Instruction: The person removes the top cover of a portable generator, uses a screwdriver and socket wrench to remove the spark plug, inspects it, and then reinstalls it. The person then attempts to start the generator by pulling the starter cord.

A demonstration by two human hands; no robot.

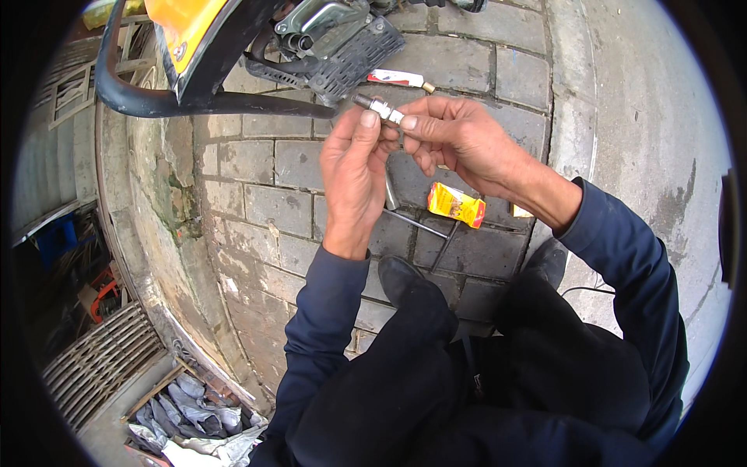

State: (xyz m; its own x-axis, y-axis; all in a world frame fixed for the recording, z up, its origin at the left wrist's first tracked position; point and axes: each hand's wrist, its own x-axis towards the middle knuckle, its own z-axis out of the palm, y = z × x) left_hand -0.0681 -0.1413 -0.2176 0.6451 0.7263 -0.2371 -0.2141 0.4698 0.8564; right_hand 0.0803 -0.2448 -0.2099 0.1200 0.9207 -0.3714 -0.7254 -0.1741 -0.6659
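A spark plug (379, 108) with a dark threaded end and a white and metal body is held up between my two hands. My left hand (354, 159) pinches its middle with thumb and fingers. At its right end, my right hand (459, 136) grips it between thumb and forefinger, the other fingers curled below. On the paving beneath lies a T-shaped metal wrench (424, 226), partly hidden by my left hand. A crumpled yellow and red packet (456, 205) rests just right of the wrench. Beyond my hands, a white and red tube (397, 78) lies on the bricks.
A machine with an engine (327, 47), black tubular frame (233, 105) and yellow panel (183, 31) stands at the far left. Grey brick paving (280, 206) spreads around my shoes. A metal rack (101, 362) and a heap of grey bags (191, 412) sit at lower left.
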